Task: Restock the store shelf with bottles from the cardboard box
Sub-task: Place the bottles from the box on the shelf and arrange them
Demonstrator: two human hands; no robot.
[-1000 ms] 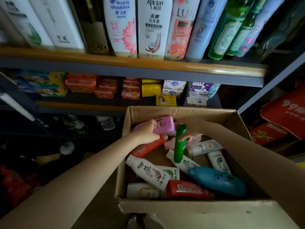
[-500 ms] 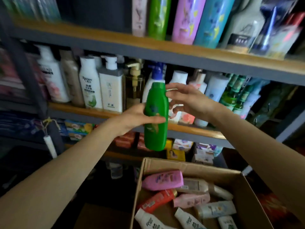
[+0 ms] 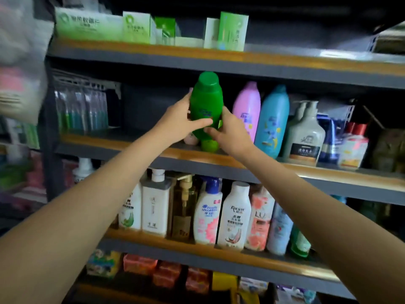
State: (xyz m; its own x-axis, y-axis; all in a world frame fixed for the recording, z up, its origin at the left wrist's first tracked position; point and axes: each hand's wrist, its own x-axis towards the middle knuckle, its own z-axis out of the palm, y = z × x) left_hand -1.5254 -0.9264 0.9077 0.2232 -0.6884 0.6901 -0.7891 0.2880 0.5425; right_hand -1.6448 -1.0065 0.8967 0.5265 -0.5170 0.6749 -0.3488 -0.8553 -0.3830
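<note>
I hold a green bottle (image 3: 206,102) upright in front of the second shelf (image 3: 131,145), its lower end just above the shelf board. My left hand (image 3: 178,121) grips its left side with the thumb across the front. My right hand (image 3: 228,132) grips its lower right side. A green cap (image 3: 209,145) of another bottle shows on the shelf just below it. A pink bottle (image 3: 247,108) and a blue bottle (image 3: 271,121) stand immediately to the right. The cardboard box is out of view.
White pump bottles (image 3: 305,132) stand further right on the same shelf. Packs of toothbrushes (image 3: 81,108) hang at its left. Green and white cartons (image 3: 140,27) fill the shelf above. Several shampoo bottles (image 3: 208,211) line the shelf below.
I lifted the green bottle out of the box and raised it to the second shelf. My view tilted up, so the box dropped out of sight. Both hands now grip the bottle.
</note>
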